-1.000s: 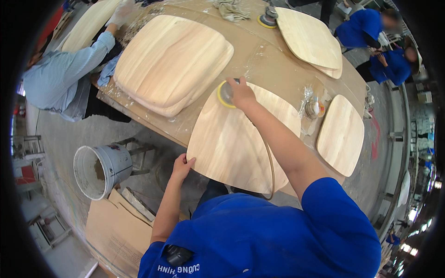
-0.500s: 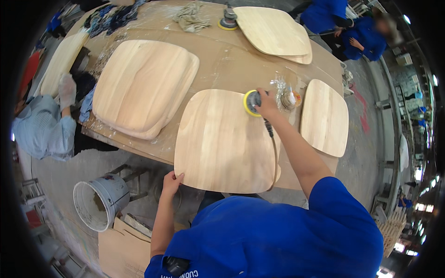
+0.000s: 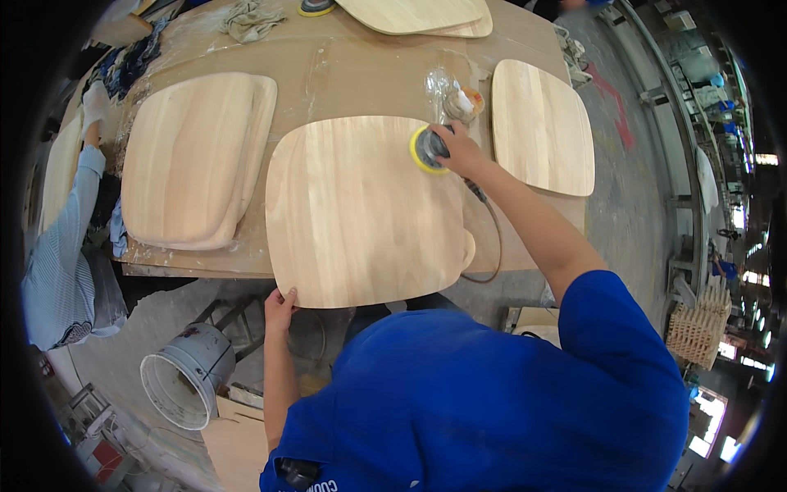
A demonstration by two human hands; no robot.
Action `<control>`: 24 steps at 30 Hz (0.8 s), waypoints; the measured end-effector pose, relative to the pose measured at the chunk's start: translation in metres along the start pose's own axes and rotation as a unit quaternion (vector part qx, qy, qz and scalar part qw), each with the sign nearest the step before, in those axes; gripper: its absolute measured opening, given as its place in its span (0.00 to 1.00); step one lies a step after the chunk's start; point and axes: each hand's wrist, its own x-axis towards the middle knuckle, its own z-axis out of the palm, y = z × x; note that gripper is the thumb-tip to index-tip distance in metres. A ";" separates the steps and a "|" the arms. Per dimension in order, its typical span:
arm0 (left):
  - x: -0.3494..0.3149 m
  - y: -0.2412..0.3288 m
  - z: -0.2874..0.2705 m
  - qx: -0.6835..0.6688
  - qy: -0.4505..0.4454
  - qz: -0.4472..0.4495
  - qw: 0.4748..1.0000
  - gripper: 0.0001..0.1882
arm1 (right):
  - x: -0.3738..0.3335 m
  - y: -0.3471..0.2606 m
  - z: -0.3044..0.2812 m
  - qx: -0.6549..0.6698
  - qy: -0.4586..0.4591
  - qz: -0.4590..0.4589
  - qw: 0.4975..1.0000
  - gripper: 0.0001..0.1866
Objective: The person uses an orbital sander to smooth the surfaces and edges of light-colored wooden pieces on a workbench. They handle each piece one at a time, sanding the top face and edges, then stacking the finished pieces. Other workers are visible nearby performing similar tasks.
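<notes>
My right hand is wrapped round a round orbital sander with a yellow pad. The sander is at the far right corner of a pale wooden panel with rounded corners, which lies at the table's near edge. My left hand grips the panel's near left corner, thumb on top and the other fingers hidden underneath. From the sander a thin hose runs down past the panel's right side. Part of another wooden piece shows beneath that side.
Stacked panels lie to the left, a single panel to the right, more at the far edge beside another sander. A rag lies far left. A bucket stands below. A co-worker's gloved hand is at left.
The whole view has shifted, with the far panels nearer the top edge. The hose now bows out farther right of the panel. The co-worker's gloved arm at left reaches farther forward. Both my grips remain.
</notes>
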 end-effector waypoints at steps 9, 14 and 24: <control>-0.001 -0.002 0.001 -0.001 -0.003 -0.007 1.000 0.15 | -0.162 -0.003 0.048 0.013 -0.036 -0.084 0.996 0.34; -0.003 -0.001 0.004 -0.028 0.002 -0.015 1.000 0.15 | -0.233 -0.026 0.051 0.012 -0.167 -0.122 0.978 0.33; -0.004 0.003 0.003 -0.002 0.007 -0.016 1.000 0.15 | -0.088 -0.018 0.041 -0.008 -0.009 -0.078 0.997 0.33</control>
